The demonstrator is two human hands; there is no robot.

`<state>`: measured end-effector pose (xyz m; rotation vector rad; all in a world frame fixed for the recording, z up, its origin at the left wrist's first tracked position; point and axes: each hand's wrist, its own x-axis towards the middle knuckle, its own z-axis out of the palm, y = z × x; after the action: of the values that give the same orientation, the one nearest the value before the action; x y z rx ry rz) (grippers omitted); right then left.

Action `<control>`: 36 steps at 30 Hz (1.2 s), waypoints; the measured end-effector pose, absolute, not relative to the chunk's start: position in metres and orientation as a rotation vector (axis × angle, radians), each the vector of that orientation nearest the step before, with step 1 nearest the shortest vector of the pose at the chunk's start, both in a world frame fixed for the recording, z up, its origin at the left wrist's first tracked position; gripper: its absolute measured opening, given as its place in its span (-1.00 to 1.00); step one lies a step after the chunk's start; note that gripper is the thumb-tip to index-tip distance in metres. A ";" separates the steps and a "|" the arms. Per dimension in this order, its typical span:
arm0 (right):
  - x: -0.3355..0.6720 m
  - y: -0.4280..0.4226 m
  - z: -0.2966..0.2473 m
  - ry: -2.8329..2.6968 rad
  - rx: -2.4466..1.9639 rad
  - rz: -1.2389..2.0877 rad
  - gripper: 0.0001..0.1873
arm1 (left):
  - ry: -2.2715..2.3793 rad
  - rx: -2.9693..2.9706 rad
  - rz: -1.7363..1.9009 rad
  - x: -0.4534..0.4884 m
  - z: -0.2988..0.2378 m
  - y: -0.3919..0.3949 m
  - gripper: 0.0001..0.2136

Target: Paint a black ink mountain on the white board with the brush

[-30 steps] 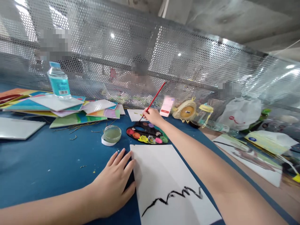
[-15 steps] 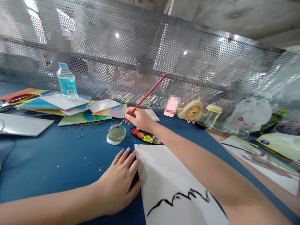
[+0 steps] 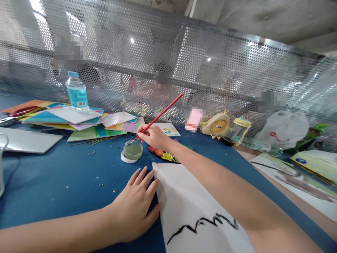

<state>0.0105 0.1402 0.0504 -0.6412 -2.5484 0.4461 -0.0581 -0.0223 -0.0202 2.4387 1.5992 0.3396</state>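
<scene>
My right hand [image 3: 152, 136] pinches a red paintbrush [image 3: 165, 111] low on its handle. The brush slants down to the left, and its tip is in a small clear cup of murky water [image 3: 133, 150]. Under my right wrist lies a paint palette [image 3: 168, 156] with red, orange and yellow paint, partly hidden by the arm. My left hand [image 3: 135, 205] rests flat with fingers spread, its fingertips and thumb at the left edge of a white canvas board [image 3: 184, 196]. A jagged black painted line [image 3: 202, 222] runs across that board.
Left, a water bottle [image 3: 77, 93] stands on stacked coloured boards [image 3: 84, 128]. A white panel [image 3: 28, 140] lies nearer. Along the perforated metal screen [image 3: 116, 70] are a yellow toy-like pouch [image 3: 217, 125], a lidded cup [image 3: 239, 130] and a plastic bag [image 3: 283, 130]. Another painting [image 3: 295, 179] lies right.
The brush's upper end has dipped lower and a little left, with its tip now in the water cup. My right hand has shifted slightly left; my left hand stays on the board edge.
</scene>
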 end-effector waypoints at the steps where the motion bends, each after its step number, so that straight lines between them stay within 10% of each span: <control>1: 0.010 0.140 0.050 -2.549 -0.643 0.448 -0.81 | 1.599 2.439 0.341 -0.058 -0.020 -0.022 -0.49; 36: 0.077 0.235 0.043 -2.157 -1.374 0.620 -0.71 | 1.601 2.473 0.326 -0.059 -0.025 -0.021 -0.54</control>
<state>0.0774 0.2350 0.0428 -1.3735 -2.1566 0.6195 -0.0595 -0.0214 -0.0252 2.4730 1.6011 0.3262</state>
